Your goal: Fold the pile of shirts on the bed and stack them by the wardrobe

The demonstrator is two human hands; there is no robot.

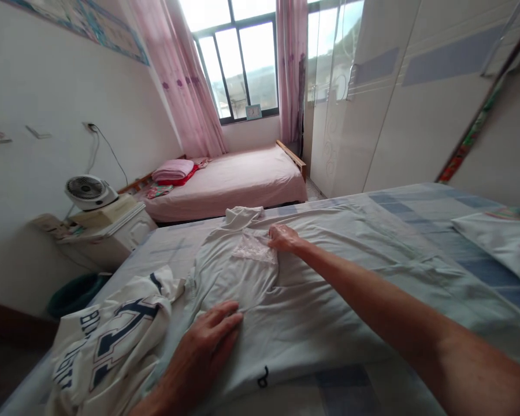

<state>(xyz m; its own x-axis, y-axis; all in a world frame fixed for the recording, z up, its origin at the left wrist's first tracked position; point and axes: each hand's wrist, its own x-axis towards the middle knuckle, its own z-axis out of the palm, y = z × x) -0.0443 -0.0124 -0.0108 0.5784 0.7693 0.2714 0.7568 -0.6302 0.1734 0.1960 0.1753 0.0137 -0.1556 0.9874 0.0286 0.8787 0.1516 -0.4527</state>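
Note:
A pale green shirt [303, 306] with a high collar and a white lace panel [255, 247] lies spread across the near bed, its collar end to the left. My left hand [212, 332] rests flat on its near left part, fingers stretched out. Farther back, my right hand [282, 238] has its fingers curled on the cloth at the right edge of the lace panel, pinching it; the fingertips are partly hidden. Wrinkles run through the shirt, and a small dark mark shows near its front edge.
A white jersey with dark lettering [125, 329] lies crumpled at left, another white garment [502, 237] at right. Beyond are a pink-covered bed [242, 179] with folded bedding, a fan [89, 190] on a white cabinet, a dark green tub [75, 292] and a tall wardrobe [372, 127].

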